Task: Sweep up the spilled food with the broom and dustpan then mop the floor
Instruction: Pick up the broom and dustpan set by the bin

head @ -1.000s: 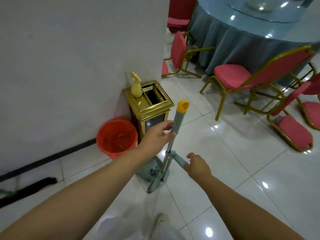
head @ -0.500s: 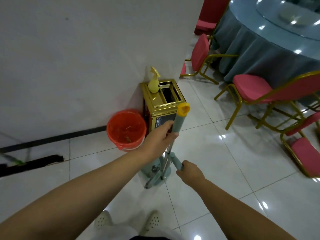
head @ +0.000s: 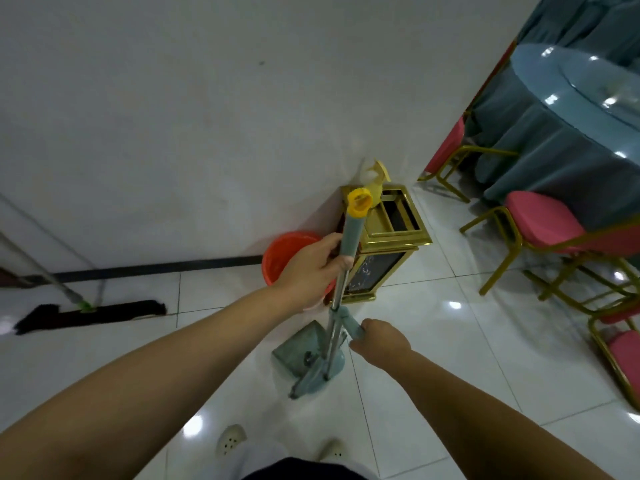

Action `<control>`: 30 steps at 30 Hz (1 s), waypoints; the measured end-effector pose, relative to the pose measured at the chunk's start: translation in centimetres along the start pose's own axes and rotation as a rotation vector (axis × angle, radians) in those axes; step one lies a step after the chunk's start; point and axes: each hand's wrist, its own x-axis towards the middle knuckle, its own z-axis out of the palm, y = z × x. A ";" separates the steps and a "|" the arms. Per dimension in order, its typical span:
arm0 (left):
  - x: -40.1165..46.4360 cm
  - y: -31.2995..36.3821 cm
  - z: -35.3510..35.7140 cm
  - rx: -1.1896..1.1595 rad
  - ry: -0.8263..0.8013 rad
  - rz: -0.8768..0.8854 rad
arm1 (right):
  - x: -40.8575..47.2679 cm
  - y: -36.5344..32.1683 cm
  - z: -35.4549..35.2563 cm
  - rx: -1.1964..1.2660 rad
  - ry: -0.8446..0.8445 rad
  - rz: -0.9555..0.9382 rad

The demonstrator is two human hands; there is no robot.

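Observation:
My left hand [head: 313, 268] grips the upright teal handle with a yellow cap [head: 353, 223] of the broom. My right hand [head: 379, 339] holds a shorter teal handle [head: 351, 322] lower down, that of the dustpan. The teal dustpan [head: 306, 356] rests on the white tiled floor just in front of my feet, with the broom head [head: 308, 382] against it. A flat black mop [head: 90, 315] lies on the floor at the left, its pole leaning up along the wall.
A gold bin [head: 388, 244] with a yellow spray bottle [head: 377, 178] on top stands at the wall corner, an orange bucket [head: 287, 258] beside it. Red chairs [head: 543, 223] with gold frames ring a round table [head: 568, 126] at the right.
The view has swung left and tilted, so the black mop on the floor now shows. Both hands keep their hold; the broom handle has come up closer to me.

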 end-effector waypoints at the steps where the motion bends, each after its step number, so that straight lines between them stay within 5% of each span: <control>1: -0.3 -0.5 -1.6 0.007 0.009 0.004 | 0.2 -1.5 0.1 -0.011 -0.004 -0.014; 15: -2.6 -5.3 -20.7 -0.025 0.223 -0.127 | 4.8 -20.8 0.6 0.009 -0.035 -0.203; 30: 4.8 -9.0 -28.8 -0.071 0.375 -0.254 | 17.4 -29.7 -5.5 -0.263 -0.052 -0.395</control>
